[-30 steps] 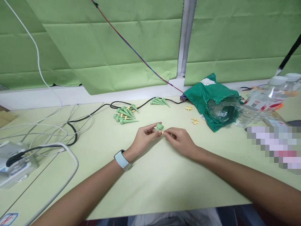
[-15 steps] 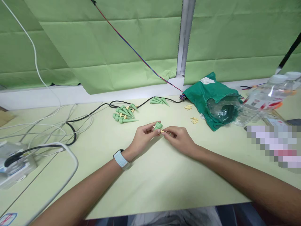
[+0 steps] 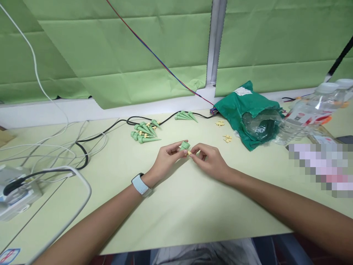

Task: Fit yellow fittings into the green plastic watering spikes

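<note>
While the right hand (image 3: 209,160) pinches a small yellow piece (image 3: 189,152), its fingers (image 3: 196,149) hide most of it; the left hand (image 3: 167,160) grips a green spike (image 3: 185,146) against the piece, open worktop (image 3: 193,213) at six o'clock.

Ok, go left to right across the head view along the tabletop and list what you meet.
White plastic box → pile of green plastic cones → left hand → green plastic cone → small yellow piece → right hand → green bag → clear plastic bottle
</note>
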Demonstrator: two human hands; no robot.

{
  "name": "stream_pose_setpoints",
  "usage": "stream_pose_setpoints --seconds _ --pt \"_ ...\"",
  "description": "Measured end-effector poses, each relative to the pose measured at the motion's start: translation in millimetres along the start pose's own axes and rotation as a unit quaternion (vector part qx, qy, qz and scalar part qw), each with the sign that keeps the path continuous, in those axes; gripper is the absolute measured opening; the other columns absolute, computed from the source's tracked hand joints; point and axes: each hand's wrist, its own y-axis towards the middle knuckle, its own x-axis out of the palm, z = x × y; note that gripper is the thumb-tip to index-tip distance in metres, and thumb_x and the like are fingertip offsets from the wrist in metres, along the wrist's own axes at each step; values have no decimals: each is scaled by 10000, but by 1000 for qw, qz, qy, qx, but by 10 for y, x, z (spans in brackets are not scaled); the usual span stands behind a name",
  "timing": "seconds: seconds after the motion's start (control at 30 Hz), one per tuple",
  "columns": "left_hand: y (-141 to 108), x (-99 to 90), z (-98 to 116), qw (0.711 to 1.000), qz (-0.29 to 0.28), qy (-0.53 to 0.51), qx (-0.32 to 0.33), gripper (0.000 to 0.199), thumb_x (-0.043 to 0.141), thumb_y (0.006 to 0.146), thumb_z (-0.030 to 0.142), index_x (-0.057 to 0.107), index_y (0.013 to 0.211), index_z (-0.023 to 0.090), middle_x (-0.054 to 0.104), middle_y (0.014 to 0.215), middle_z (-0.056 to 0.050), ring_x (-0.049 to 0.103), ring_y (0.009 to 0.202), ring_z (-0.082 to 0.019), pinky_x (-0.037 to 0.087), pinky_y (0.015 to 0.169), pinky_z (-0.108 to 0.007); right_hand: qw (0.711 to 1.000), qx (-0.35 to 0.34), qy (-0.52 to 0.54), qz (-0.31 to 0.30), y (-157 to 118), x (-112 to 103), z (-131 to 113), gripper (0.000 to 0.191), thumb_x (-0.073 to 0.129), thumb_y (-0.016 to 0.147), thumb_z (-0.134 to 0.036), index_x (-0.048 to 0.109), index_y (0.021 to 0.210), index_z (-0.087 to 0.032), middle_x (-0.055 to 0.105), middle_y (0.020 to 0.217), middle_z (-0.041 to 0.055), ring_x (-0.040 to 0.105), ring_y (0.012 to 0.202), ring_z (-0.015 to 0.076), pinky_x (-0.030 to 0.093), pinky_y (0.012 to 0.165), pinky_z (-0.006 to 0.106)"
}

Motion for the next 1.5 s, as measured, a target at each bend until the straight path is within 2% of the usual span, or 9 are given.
stream_pose_setpoints --seconds 0.2,0.3,0.53,0.63,0.77,0.9,1.03,1.27,1.5 --pt "7 3 -5 1000 -6 0 -3 515 756 831 377 687 1306 190 717 923 -60 632 885 -201 508 905 -384 1000 -11 -3 -3 -4 6 0 33 599 928 -253 612 917 -224 671 823 -10 568 573 108 438 607 260" --pt "13 3 0 1000 -2 -5 -1 507 758 826 367 694 1294 183 715 902 -59 633 868 -202 509 900 -387 1000 -26 -17 3 -7 14 1 7 599 911 -223 595 905 -219 657 886 5 565 587 104 438 608 263" --pt "7 -12 2 1000 17 -13 11 472 754 830 356 714 1269 188 691 853 -45 610 832 -179 488 854 -335 998 -34 -51 -7 -27 -14 -17 65 575 890 -164 590 927 -215 639 886 4 561 588 107 441 605 272" --pt "12 -6 -3 999 28 -30 10 472 771 811 345 727 1251 183 692 870 -47 605 812 -169 491 854 -330 994 -51 -100 -7 0 -93 26 68 583 880 -158 602 913 -214 655 883 20 602 710 153 462 670 294" --pt "21 7 -10 998 30 -54 3 490 789 790 344 728 1250 184 702 932 -57 604 802 -160 504 864 -335 978 -75 -196 11 117 -304 220 80 585 865 -153 623 901 -213 693 884 56 594 952 247 463 814 355" --pt "21 2 -19 998 31 -57 0 484 792 789 337 731 1241 173 701 920 -56 598 787 -150 506 868 -332 961 -40 -270 40 239 -573 518 55 590 837 -168 622 857 -209 695 863 66 570 952 270 449 828 374" --pt "24 -14 -40 998 24 -65 -1 483 782 800 340 725 1249 173 703 924 -56 595 779 -145 504 863 -331 938 -25 -344 43 289 -761 738 26 603 803 -183 614 812 -205 690 829 64 548 944 275 426 825 368" --pt "25 -21 -44 997 21 -74 5 485 784 793 343 728 1245 177 702 918 -59 604 786 -159 501 853 -342 904 -12 -427 28 280 -845 838 23 605 766 -182 628 765 -183 676 850 101 525 950 285 379 825 381" --pt "17 -14 -25 997 17 -76 9 439 776 802 345 747 1208 181 708 895 -63 597 772 -163 492 843 -346 888 31 -457 42 261 -807 822 32 613 749 -205 635 756 -182 676 871 111 510 914 284 360 764 375"
